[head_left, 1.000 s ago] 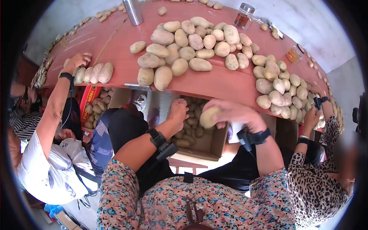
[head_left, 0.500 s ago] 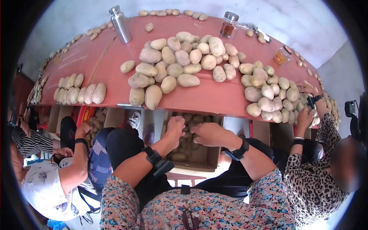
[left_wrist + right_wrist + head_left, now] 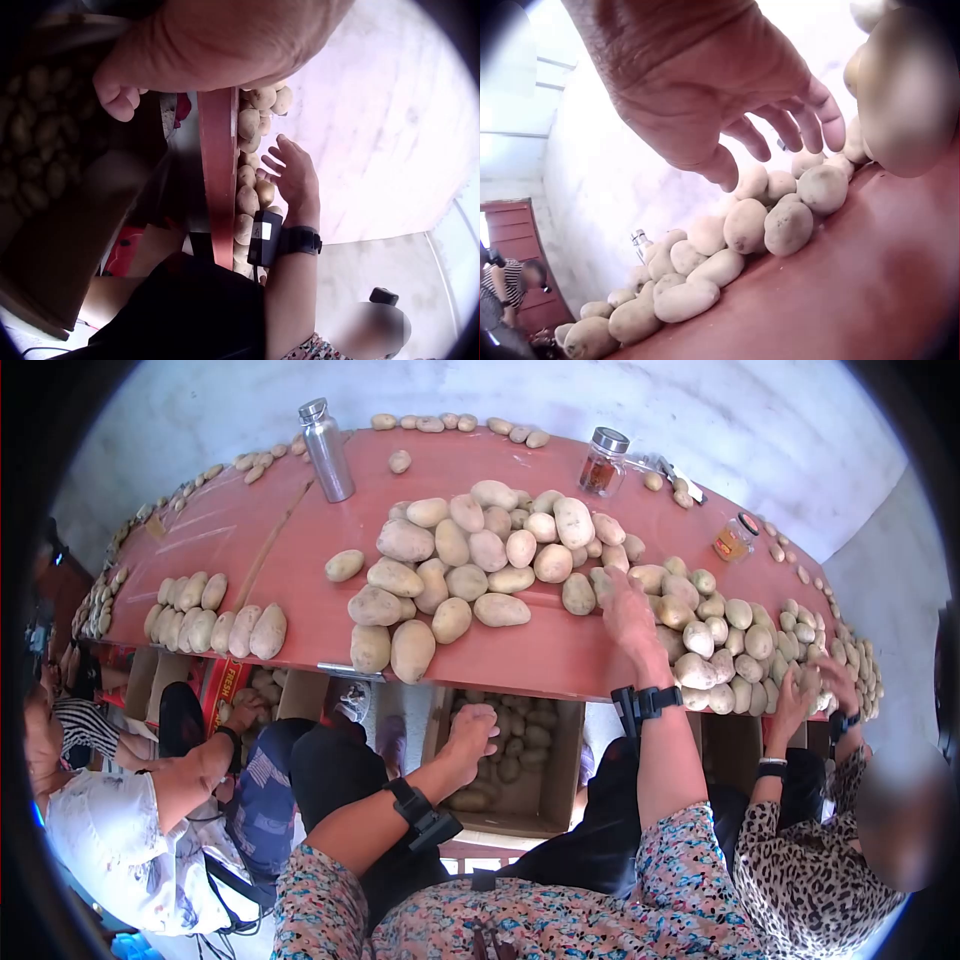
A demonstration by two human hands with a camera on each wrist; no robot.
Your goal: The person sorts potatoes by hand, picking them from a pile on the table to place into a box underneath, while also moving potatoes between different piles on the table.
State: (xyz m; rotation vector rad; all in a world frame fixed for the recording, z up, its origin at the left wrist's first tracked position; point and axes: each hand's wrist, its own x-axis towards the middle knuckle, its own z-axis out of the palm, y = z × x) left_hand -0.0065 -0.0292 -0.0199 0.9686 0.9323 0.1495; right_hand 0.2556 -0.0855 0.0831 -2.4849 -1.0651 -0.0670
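Observation:
My right hand (image 3: 628, 615) reaches over the red table, fingers spread at the right edge of a heap of potatoes (image 3: 487, 550). The right wrist view shows that hand (image 3: 712, 90) with nothing in it, its fingertips just above the pale, oval potatoes (image 3: 745, 226). My left hand (image 3: 470, 742) hangs over a cardboard box (image 3: 563, 765) below the table edge. Its fingers are loosely curled and hold nothing, as the left wrist view of the hand (image 3: 217, 52) also shows. Potatoes (image 3: 510, 748) lie inside the box.
The red table (image 3: 560, 660) also bears a second potato heap (image 3: 740, 640) to the right, rows of potatoes (image 3: 200, 628) to the left, a steel bottle (image 3: 326, 452) and glass jars (image 3: 602, 463). People work on both sides, one in a leopard-print top (image 3: 800, 860).
A second ago my right hand held a potato over the box; half a second ago it was over the box without it in sight. Now it has moved up to the heap. My left hand stays over the box.

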